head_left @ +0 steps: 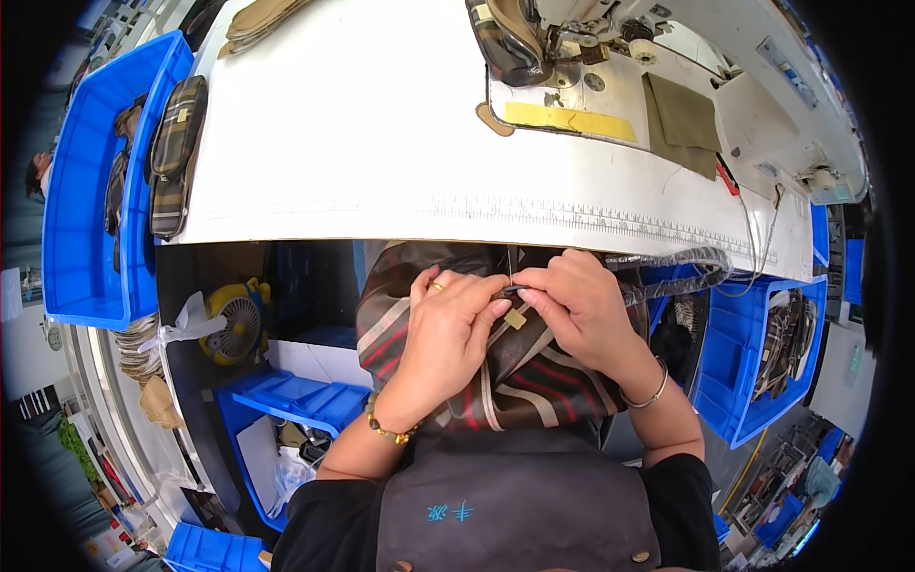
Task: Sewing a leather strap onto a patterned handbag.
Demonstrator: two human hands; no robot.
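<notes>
In my lap lies a brown plaid bag (505, 386) with red and beige stripes. My left hand (448, 319) and my right hand (577, 310) meet over its upper part, fingertips pinched together. Between them is a small dark strip (516, 288), gripped from both sides; its exact kind is too small to make out. A little tan tag (516, 318) hangs just below the fingertips. To the right of my right hand, a plastic-wrapped handle (691, 270) loops out by the table edge. My hands cover part of the bag's top.
Beyond the bag is a white table (343, 143) with ruler marks along its front edge. A sewing machine (610, 43), olive cloth (682, 124) and a yellow strip (570, 121) are at the far right. Blue bins (81, 210) flank the table; a yellow fan (235, 322) sits below, left.
</notes>
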